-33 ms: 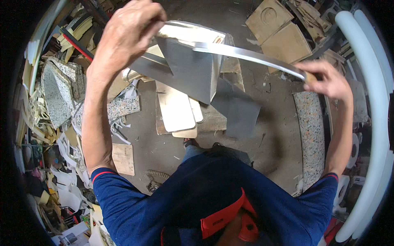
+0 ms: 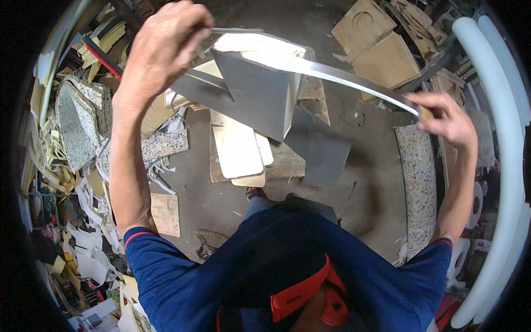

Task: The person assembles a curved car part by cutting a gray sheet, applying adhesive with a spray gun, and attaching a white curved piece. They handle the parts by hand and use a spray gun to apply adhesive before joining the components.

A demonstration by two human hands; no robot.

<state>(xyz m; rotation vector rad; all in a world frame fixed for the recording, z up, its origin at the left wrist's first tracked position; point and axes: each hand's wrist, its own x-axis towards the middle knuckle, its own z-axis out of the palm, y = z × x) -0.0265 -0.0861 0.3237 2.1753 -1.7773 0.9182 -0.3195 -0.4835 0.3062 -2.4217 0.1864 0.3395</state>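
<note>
One blade's handle [image 2: 425, 115] is clamped in the right grip [image 2: 451, 120] (for the left grip [image 2: 165, 47], I cannot tell).

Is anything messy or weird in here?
Yes: on the left, paper scraps lie in a jumbled heap, which looks untidy. The long shiny tool in the right hand looks curved, but the wide lens may cause that.

You can read no words, numbers or signs here. On the red collar [image 2: 310, 283] of your shirt [image 2: 243, 254] sits a small dark mark [image 2: 293, 300], too small for you to make out. Among the scraps [image 2: 91, 265] along the left edge of the floor [image 2: 359, 232], you have a sheet [image 2: 95, 320] with printed patches, too blurred to tell any lettering.
</note>
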